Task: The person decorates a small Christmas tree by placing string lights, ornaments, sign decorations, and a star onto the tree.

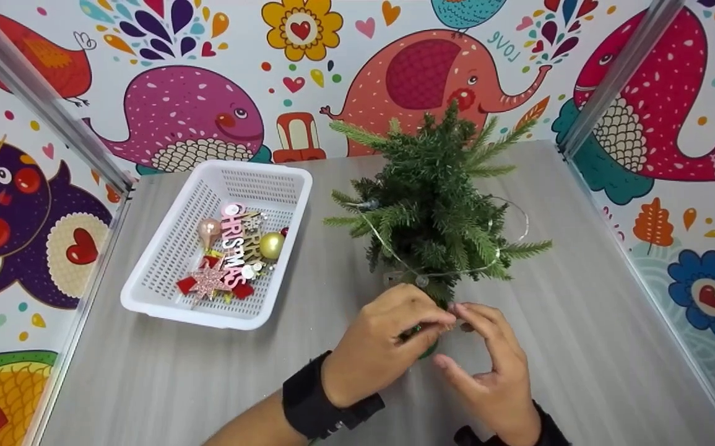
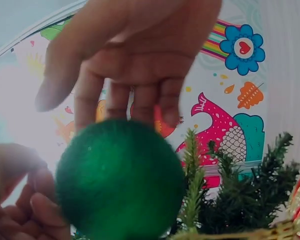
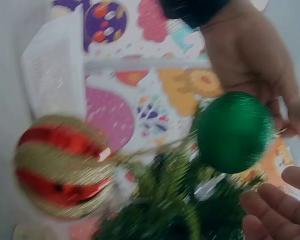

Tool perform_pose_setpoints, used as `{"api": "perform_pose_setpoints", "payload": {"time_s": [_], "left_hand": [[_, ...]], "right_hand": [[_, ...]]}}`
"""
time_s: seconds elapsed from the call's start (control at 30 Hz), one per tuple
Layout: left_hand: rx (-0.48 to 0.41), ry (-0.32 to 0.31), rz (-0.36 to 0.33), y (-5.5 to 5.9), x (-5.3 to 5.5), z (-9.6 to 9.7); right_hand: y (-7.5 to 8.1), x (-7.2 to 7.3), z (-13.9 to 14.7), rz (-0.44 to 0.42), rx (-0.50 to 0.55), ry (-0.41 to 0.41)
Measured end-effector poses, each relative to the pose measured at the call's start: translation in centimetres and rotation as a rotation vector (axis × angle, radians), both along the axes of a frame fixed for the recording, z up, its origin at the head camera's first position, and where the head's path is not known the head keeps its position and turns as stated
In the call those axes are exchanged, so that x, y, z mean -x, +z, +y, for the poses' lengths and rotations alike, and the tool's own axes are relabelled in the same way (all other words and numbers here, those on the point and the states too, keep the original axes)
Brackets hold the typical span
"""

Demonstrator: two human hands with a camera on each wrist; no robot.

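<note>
My left hand (image 1: 372, 350) is at the foot of a small artificial Christmas tree (image 1: 434, 186), thumb and forefinger pinched together over a shiny green ball ornament (image 3: 235, 132). What they pinch looks like a thin gold bit at the ball's edge; I cannot tell whether it is its cord. Just to the right, my right hand (image 1: 496, 371) has its thumb and fingers spread apart, with fingertips close to the left ones. In the left wrist view its palm and hanging fingers show behind the green ball. A red-and-gold striped ball (image 3: 65, 167) appears beside the tree in the right wrist view.
A white plastic basket (image 1: 193, 317) on the left holds a pink glitter star (image 1: 212, 280), a gold ball (image 1: 272, 245), a pink Christmas sign (image 1: 232, 238) and other ornaments. A thin wire (image 1: 388, 244) loops round the tree. Metal-framed, cartoon-printed walls surround the grey table (image 1: 580, 297).
</note>
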State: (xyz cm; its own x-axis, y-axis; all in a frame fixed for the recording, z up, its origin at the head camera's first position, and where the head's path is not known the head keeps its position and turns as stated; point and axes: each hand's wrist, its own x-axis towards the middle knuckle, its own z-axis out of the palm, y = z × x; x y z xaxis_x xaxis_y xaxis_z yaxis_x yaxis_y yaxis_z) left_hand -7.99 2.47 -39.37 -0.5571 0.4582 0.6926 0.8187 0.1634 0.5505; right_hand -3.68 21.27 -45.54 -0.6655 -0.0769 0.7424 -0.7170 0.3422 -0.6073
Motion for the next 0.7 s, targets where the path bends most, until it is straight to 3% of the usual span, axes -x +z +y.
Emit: {"api": "perform_pose_setpoints", "payload": {"time_s": [0.13, 0.23, 0.37, 0.5, 0.7], "left_hand": [[0.012, -0.054, 0.032, 0.1, 0.0, -0.1], [0.005, -0.078, 0.010, 0.4, 0.0, -0.2], [0.020, -0.069, 0.011, 0.8, 0.1, -0.3], [0.031, -0.016, 0.065, 1.1, 0.4, -0.3], [0.006, 0.087, 0.087, 1.8, 1.2, -0.1]], "right_hand": [[1.4, 0.5, -0.5, 0.087, 0.088, 0.096], [2.2, 0.8, -0.6, 0.118, 0.107, 0.107], [3.0, 1.2, -0.6, 0.103, 0.101, 0.043], [3.9, 1.4, -0.5, 0.096, 0.075, -0.003], [5.8, 2.7, -1.1, 0.258, -0.072, -0.228]]}}
